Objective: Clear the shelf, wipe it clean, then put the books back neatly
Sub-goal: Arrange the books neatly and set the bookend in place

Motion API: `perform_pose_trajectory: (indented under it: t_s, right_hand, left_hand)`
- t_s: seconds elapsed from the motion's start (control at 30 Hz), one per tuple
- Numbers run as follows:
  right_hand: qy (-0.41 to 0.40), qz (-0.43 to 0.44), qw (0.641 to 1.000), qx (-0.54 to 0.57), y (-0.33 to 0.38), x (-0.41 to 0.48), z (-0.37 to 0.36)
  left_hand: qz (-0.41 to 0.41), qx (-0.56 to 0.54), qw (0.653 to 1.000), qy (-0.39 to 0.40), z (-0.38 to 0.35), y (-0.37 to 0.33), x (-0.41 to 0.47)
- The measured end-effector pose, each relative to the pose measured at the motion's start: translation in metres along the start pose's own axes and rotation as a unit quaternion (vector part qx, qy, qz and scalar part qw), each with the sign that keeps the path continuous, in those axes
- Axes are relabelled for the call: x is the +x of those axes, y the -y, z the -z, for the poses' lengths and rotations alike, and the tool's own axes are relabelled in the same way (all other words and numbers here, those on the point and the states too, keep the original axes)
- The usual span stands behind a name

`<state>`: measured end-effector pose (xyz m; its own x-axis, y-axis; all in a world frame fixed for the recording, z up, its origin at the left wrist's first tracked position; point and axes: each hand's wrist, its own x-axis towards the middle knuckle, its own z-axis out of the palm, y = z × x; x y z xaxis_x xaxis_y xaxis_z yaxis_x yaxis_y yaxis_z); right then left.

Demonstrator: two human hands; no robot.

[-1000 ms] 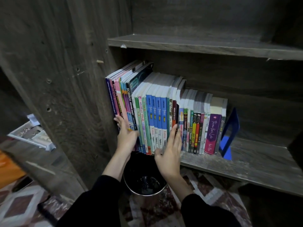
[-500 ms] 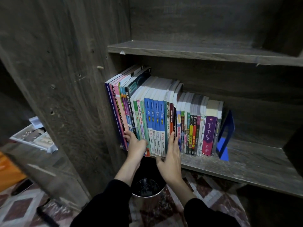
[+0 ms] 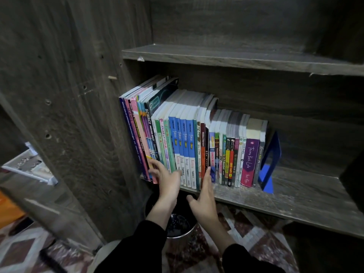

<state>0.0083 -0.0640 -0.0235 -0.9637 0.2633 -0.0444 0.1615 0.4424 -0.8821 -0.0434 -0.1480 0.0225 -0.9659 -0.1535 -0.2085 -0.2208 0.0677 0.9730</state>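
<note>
Black sleeves enter from the near edge. Left hand (image 3: 167, 180): fingers spread and slightly bent, tips on the lower spines at the row's left end. It is blurred, but I see nothing clasped. Right hand (image 3: 204, 201): flat, fingers straight against the mid-row spines, grasping nothing. Below both stands a round metal bin (image 3: 177, 227) on the floor.

Farther back, the row of upright paperback books (image 3: 189, 146) stands on the grey wood-grain shelf board (image 3: 295, 198). Its left end meets the cabinet side and its right end a blue metal bookend (image 3: 269, 166).

Count: two hands, one bin, one bookend, roughly thirty books; I cannot separate the thin ones at the left.

I judge this as either the start of clearing or the final squaring-up. If it is clearing, the next move calls for squeezing a batch between both palms and drawing it out level.
</note>
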Motion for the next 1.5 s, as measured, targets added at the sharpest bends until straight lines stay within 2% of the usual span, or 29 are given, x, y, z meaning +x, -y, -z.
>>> perform_pose_trajectory:
  t_s: [0.13,0.33,0.47,0.53,0.6,0.63,0.7,0.77,0.8,0.87,0.9,0.97,1.07,1.13,1.2,1.3,1.5]
  right_hand:
    - [-0.016,-0.005,1.000,-0.004,0.002,0.004,-0.006]
    - [-0.012,-0.004,1.000,0.006,0.004,0.008,-0.013]
    - [0.033,-0.002,0.999,0.026,-0.003,0.009,-0.002]
    - [0.060,0.006,0.997,0.049,-0.010,0.009,0.006]
    - [0.050,0.037,0.996,0.058,-0.017,0.008,0.018]
    - [0.020,0.052,0.997,0.062,-0.019,0.008,0.027]
    - [-0.127,0.087,0.986,0.071,-0.023,0.006,0.048]
    - [-0.321,0.093,0.941,0.054,-0.025,0.003,0.075]
    - [-0.392,0.085,0.915,0.043,-0.029,0.005,0.089]
    - [-0.463,0.034,0.884,0.059,-0.038,0.016,0.117]
    - [-0.469,0.002,0.880,0.078,-0.043,0.025,0.132]
    - [-0.425,-0.075,0.892,0.133,-0.060,0.051,0.160]
    - [-0.253,-0.118,0.919,0.279,-0.093,0.102,0.181]
    - [-0.165,-0.140,0.922,0.321,-0.136,0.142,0.178]
    - [-0.109,-0.145,0.916,0.358,-0.170,0.170,0.169]
    - [-0.063,-0.146,0.899,0.409,-0.159,0.165,0.156]
    - [-0.104,-0.103,0.891,0.429,-0.168,0.176,0.145]
  left_hand:
    - [-0.013,0.011,0.999,0.039,-0.003,0.013,0.000]
    - [-0.015,0.019,1.000,0.019,-0.010,0.009,0.006]
    - [-0.020,0.022,1.000,0.003,-0.009,0.008,0.002]
    - [-0.066,0.073,0.995,-0.028,-0.015,0.007,-0.008]
    - [-0.214,0.144,0.965,-0.041,-0.024,0.012,-0.024]
    - [-0.295,0.176,0.939,-0.032,-0.031,0.016,-0.033]
    - [-0.405,0.237,0.883,-0.005,-0.046,0.023,-0.045]
    - [-0.465,0.281,0.839,0.036,-0.062,0.020,-0.052]
    - [-0.491,0.302,0.815,0.055,-0.070,0.014,-0.054]
    - [-0.546,0.352,0.758,0.062,-0.086,0.002,-0.047]
    - [-0.562,0.383,0.731,0.056,-0.095,-0.006,-0.042]
    - [-0.551,0.464,0.691,0.052,-0.108,-0.028,-0.032]
    - [-0.496,0.587,0.635,0.075,-0.125,-0.055,-0.017]
    - [-0.495,0.624,0.602,0.060,-0.133,-0.063,-0.011]
    - [-0.501,0.628,0.593,0.056,-0.139,-0.063,-0.008]
    - [-0.490,0.639,0.588,0.069,-0.139,-0.063,-0.008]
    - [-0.500,0.620,0.602,0.056,-0.145,-0.061,-0.010]
